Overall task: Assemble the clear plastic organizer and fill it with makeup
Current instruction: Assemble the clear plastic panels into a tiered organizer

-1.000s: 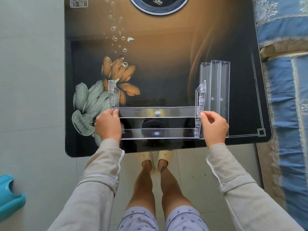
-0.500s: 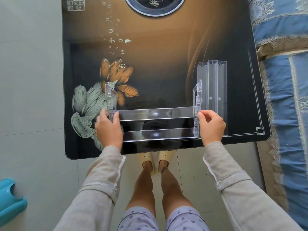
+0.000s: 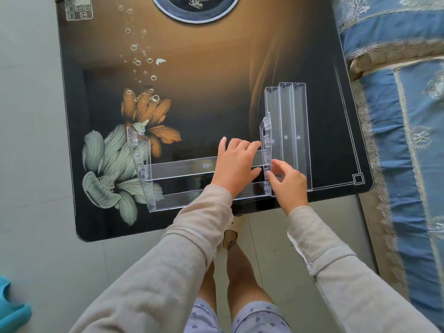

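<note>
Organizer at table edge; left hand, right hand at right end

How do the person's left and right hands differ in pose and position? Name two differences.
The left hand lies spread over the upper shelf; the right hand pinches the right side panel with curled fingers. The left hand sits inside that panel, the right hand outside it. Both wear beige sleeves.
</note>
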Action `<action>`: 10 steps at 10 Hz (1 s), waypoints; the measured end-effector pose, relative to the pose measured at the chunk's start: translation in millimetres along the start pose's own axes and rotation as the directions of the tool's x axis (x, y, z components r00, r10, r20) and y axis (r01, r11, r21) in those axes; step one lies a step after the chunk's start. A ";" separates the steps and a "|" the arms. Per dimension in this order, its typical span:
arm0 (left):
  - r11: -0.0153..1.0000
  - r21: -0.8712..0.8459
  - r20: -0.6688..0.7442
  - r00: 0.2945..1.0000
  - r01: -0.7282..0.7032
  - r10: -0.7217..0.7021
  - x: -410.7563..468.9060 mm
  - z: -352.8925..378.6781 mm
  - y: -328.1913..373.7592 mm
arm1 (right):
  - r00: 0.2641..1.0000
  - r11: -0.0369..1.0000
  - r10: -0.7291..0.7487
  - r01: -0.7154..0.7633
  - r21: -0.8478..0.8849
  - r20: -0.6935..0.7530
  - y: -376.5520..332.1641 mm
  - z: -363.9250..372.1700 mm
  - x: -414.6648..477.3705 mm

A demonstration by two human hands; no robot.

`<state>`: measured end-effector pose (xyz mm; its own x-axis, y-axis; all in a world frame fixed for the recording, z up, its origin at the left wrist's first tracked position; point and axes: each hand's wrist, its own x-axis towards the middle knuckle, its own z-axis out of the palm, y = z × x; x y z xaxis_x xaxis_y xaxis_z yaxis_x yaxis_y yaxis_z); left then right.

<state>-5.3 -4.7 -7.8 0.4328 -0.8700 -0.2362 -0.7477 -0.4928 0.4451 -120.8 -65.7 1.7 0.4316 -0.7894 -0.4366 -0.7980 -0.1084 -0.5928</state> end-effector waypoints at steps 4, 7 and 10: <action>0.994 -0.111 -0.030 1.000 0.002 -0.005 2.0 10.2 4.2 | 1.000 0.999 -0.017 0.016 -0.040 -0.019 2.6 2.7 3.1; 0.992 -0.121 -0.025 0.999 0.019 -0.022 -1.3 14.1 3.4 | 1.000 1.000 -0.001 0.001 -0.027 0.000 2.0 3.3 3.1; 0.988 -0.151 -0.022 0.999 0.022 -0.026 -0.4 11.5 3.4 | 1.000 0.998 -0.020 0.021 -0.063 0.016 2.0 5.4 4.5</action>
<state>-13.8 -6.2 -16.2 0.4631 -0.8563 -0.2287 -0.6533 -0.5042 0.5648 -118.2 -66.2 -5.1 0.4546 -0.7770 -0.4353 -0.8136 -0.1635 -0.5580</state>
